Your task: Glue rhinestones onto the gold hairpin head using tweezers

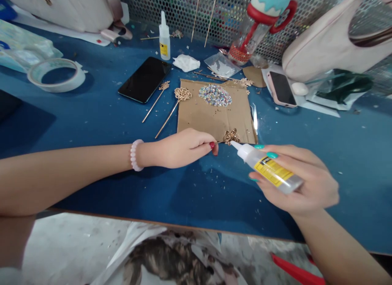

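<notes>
My left hand point(188, 148) is closed, pinching the thin stem of a gold flower hairpin point(231, 135). The flower head lies over the front edge of a brown cardboard piece point(191, 115). In my right hand point(306, 179) is a clear glue bottle point(272, 168) with a yellow label, tilted with its white nozzle tip at the gold flower. Whether glue is coming out is too small to tell. A heap of small glittering rhinestones point(215, 95) sits on the cardboard. To its left lie a gold filigree hairpin point(183, 94) and a smaller one point(163, 86).
A black phone point(145, 79), a second glue bottle point(164, 42) and a crumpled white tissue point(186, 63) lie behind. Tweezers point(255, 118) rest beside the cardboard's right edge. At left is a tape roll point(56, 75); at right, a pink phone point(281, 89) and a pale bag point(321, 40).
</notes>
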Motion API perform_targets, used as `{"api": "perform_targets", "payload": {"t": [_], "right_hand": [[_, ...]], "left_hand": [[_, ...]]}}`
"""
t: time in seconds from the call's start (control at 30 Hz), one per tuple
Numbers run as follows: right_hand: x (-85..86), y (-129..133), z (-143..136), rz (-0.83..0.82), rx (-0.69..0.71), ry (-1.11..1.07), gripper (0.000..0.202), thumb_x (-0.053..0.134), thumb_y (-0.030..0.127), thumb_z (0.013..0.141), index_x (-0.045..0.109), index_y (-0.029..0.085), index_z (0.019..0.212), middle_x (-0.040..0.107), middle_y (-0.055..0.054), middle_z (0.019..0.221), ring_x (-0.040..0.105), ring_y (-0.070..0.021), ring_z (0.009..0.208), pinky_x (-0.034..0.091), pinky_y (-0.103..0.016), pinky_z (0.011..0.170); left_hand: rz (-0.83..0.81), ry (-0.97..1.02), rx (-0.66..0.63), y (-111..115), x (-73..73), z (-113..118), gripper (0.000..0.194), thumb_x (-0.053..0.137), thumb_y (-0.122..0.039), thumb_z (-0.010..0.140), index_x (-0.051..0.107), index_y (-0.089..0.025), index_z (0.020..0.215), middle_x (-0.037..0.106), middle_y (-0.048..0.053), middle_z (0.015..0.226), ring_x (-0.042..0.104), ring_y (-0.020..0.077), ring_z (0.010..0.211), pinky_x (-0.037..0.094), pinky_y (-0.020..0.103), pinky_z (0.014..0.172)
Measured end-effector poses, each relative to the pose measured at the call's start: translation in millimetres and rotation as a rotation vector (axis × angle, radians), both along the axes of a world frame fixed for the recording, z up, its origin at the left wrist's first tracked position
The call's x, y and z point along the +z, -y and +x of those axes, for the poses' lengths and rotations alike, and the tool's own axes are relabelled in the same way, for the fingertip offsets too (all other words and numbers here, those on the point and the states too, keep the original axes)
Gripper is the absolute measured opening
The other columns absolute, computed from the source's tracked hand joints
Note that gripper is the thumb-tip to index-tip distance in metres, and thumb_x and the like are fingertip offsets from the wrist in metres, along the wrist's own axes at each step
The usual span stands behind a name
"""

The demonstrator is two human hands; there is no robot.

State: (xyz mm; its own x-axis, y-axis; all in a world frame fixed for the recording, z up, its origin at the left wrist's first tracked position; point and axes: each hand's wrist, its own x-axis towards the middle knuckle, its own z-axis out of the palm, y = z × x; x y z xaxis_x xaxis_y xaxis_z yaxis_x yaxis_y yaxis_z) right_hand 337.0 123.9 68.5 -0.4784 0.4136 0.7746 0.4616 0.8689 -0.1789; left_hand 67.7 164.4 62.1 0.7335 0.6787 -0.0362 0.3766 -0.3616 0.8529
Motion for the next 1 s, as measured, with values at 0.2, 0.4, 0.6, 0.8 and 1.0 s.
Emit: {"api": "perform_targets", "payload": {"t": [0.2, 0.4, 0.6, 0.8, 1.0], "right_hand": [[1.0, -0.2, 0.5, 0.007, -0.003, 0.004, 0.049, 0.088, 0.022, 0.075, 0.068, 0.021, 0.12, 0.077, -0.01, 0.105, 0.076, -0.0242, 0.084, 0.069, -0.039, 0.07], [0.8, -3.3, 2.3, 0.027, -0.008, -0.002, 0.048, 0.09, 0.029, 0.072, 0.067, 0.021, 0.114, 0.077, -0.008, 0.101, 0.077, -0.0231, 0.08, 0.069, -0.037, 0.067], [1.1, -1.1, 2.0, 0.004, -0.021, 0.003, 0.05, 0.088, 0.027, 0.075, 0.067, 0.02, 0.12, 0.076, -0.01, 0.103, 0.076, -0.0245, 0.083, 0.069, -0.038, 0.071], [-0.7, -3.5, 0.7, 0.044, -0.004, -0.001, 0.065, 0.092, 0.023, 0.069, 0.066, 0.02, 0.129, 0.077, -0.011, 0.108, 0.076, -0.0247, 0.083, 0.069, -0.039, 0.071], [-0.1, -2.7, -1.5, -0.008, -0.007, 0.01, 0.066, 0.09, 0.015, 0.07, 0.065, 0.022, 0.131, 0.077, -0.011, 0.11, 0.076, -0.0253, 0.086, 0.068, -0.041, 0.073]], "left_hand": [[-0.025, 0.011, 0.012, -0.3, 0.3, -0.7, 0.03, 0.037, -0.026, 0.099, 0.065, -0.016, 0.099, 0.041, -0.008, 0.051, 0.039, 0.0091, 0.046, 0.035, 0.023, 0.057], [-0.055, 0.03, 0.035, -0.2, -0.7, 0.0, 0.031, 0.036, -0.028, 0.099, 0.065, -0.016, 0.098, 0.043, -0.008, 0.05, 0.041, 0.0089, 0.045, 0.035, 0.023, 0.056], [-0.076, 0.049, 0.05, -0.1, -2.1, 1.2, 0.031, 0.036, -0.027, 0.098, 0.065, -0.015, 0.097, 0.042, -0.009, 0.048, 0.039, 0.0082, 0.042, 0.034, 0.023, 0.054], [-0.075, 0.048, 0.031, 0.6, -0.6, 0.3, 0.031, 0.037, -0.027, 0.099, 0.065, -0.015, 0.098, 0.042, -0.009, 0.049, 0.04, 0.0086, 0.043, 0.035, 0.023, 0.056], [-0.068, 0.05, 0.025, 0.6, -0.9, 1.0, 0.03, 0.037, -0.026, 0.099, 0.065, -0.015, 0.098, 0.042, -0.009, 0.05, 0.039, 0.0086, 0.044, 0.034, 0.023, 0.056]]}}
